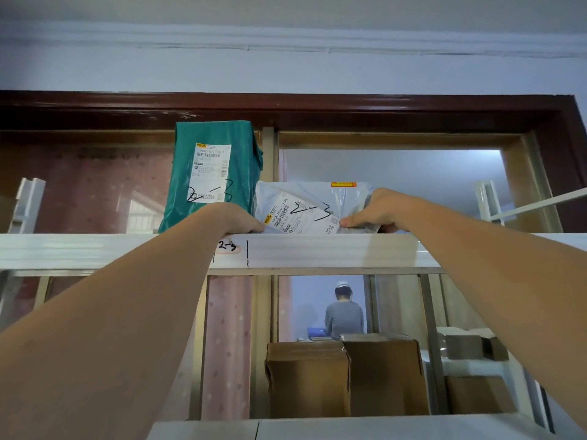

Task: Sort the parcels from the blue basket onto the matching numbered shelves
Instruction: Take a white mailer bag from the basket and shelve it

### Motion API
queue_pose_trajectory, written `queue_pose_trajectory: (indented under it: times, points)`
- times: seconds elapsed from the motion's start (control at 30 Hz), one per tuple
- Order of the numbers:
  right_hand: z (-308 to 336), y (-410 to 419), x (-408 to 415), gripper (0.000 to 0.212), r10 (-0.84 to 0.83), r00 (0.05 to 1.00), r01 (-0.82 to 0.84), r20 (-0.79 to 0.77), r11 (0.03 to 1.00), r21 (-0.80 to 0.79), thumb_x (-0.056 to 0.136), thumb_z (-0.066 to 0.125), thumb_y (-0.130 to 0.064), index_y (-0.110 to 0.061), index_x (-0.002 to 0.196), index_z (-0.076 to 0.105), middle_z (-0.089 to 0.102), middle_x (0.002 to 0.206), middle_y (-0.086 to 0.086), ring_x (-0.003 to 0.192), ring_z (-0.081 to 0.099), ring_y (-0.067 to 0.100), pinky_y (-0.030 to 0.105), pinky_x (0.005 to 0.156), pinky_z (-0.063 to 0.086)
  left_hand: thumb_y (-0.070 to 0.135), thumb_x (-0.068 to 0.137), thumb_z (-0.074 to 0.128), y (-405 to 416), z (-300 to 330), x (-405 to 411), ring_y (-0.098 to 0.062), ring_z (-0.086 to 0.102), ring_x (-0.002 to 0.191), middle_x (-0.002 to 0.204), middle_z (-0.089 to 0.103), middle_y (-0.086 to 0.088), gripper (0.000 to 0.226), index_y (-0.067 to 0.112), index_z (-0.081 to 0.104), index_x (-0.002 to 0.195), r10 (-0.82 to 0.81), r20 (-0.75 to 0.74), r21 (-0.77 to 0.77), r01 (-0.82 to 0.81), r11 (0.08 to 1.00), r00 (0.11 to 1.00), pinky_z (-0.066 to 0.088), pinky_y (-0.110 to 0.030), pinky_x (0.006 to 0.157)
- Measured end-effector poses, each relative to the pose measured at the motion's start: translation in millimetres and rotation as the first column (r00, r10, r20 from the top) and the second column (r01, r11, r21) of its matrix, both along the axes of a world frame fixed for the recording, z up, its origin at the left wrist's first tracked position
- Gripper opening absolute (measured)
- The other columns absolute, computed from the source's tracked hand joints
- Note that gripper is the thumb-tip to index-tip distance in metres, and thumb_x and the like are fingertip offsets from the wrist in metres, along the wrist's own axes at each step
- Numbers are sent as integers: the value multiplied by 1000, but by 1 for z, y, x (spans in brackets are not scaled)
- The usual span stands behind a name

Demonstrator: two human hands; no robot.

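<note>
- I see the grey parcel [313, 206] standing on the top shelf [317, 250], tilted a little, its white label marked "2-3" by hand.
- My left hand [236, 219] grips the parcel's lower left corner, fingers curled down over the shelf's front edge.
- My right hand [379, 211] pinches the parcel's lower right edge, thumb pointing left along the bottom of the plastic.
- Just beside it on the left stands a green parcel [212, 173], upright, taller, also marked "2-3"; the two touch or nearly touch, I cannot tell which.
- A tag [227, 246] reading "2-3" sits on the shelf's front edge, under my left wrist, with black lines drawn beside it.
- On the shelf below stand two brown boxes [346, 377], side by side, touching.
- More boxes sit to the right of them, behind a shelf post.
- Beyond the shelves, a person [343, 312] in a grey top and white cap stands with their back to me.
- A dark wooden frame [286, 104] runs across above the parcels.
</note>
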State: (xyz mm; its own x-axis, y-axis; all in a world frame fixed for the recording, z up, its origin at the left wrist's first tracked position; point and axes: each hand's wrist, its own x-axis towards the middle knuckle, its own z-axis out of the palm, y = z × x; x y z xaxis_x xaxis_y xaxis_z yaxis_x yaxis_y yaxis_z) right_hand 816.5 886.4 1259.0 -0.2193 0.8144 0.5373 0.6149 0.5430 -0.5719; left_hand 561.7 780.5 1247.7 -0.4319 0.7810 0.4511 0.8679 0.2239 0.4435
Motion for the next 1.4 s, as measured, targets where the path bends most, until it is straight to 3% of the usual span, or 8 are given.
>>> queue_pose_trajectory:
  times: [0.27, 0.57, 0.73, 0.83, 0.93, 1.13, 1.27, 1.4]
  points:
    - [-2, -1, 1, 69, 73, 997, -74, -19, 993, -92, 57, 96, -28, -9, 116, 64, 73, 109, 11, 98, 73, 28, 46, 92, 59, 53, 99, 55, 5, 2, 2, -32, 42, 140, 158, 39, -13, 71, 7, 40, 152, 18, -67, -50, -21, 999, 998, 35, -39, 111]
    - [-4, 7, -2, 38, 23, 999, -23, 30, 1000, 3, 73, 90, -31, -14, 93, 62, 69, 100, 6, 96, 66, 23, 35, 87, 54, 67, 91, 56, 13, 1, -7, -34, 40, 142, 158, 40, -10, 83, 14, 40, 153, 119, -111, -38, -124, 992, 987, 34, -47, 117]
    - [-3, 8, 0, 53, 3, 997, -5, 81, 1000, 31, 74, 87, -40, -13, 116, 66, 68, 114, 8, 106, 65, 25, 38, 91, 54, 69, 79, 67, 15, -2, -12, -30, 61, 107, 109, 63, -4, 66, 16, 61, 118, 138, -102, 71, -131, 989, 985, 49, -43, 101]
    - [-4, 3, 7, 48, -46, 989, 43, 140, 999, 24, 76, 84, -48, -16, 105, 63, 65, 105, 4, 92, 61, 19, 29, 75, 49, 60, 77, 72, 11, -4, -10, -25, 62, 81, 85, 62, -4, 50, 13, 59, 86, 144, -90, 158, -129, 979, 985, 52, -33, 77]
    - [-5, -9, 19, 43, -133, 972, 130, 195, 991, 30, 83, 78, -49, -11, 84, 56, 56, 91, 5, 75, 53, 18, 27, 61, 41, 51, 81, 68, 1, -10, -4, -23, 58, 68, 75, 60, -5, 39, 13, 61, 75, 161, -70, 268, -137, 954, 984, 43, -29, 59]
    - [-15, -51, 46, 64, -314, 885, 264, 345, 947, 183, 90, 59, -63, -4, 113, 58, 57, 115, 12, 99, 51, 30, 32, 81, 39, 38, 95, 43, -23, -27, 13, -26, 51, 54, 65, 57, -7, 41, 9, 52, 67, 90, -106, 620, -4, 785, 990, 40, -28, 52]
    - [-32, -76, 64, 77, -376, 829, 315, 415, 926, 209, 94, 41, -71, -1, 120, 61, 57, 132, 16, 116, 54, 33, 33, 86, 39, 42, 99, 41, -36, -52, 11, -28, 55, 60, 69, 61, -9, 44, 11, 53, 70, -7, -249, 622, 165, 766, 969, 42, -34, 55]
    - [-54, -92, 73, 83, -383, 828, 315, 409, 922, 224, 98, 39, -66, 0, 148, 41, 41, 155, 17, 140, 41, 34, 38, 109, 35, 36, 101, 48, -54, -82, 0, -23, 57, 85, 92, 63, 2, 24, 18, 62, 95, -43, -414, 580, 300, 758, 909, 46, -40, 75]
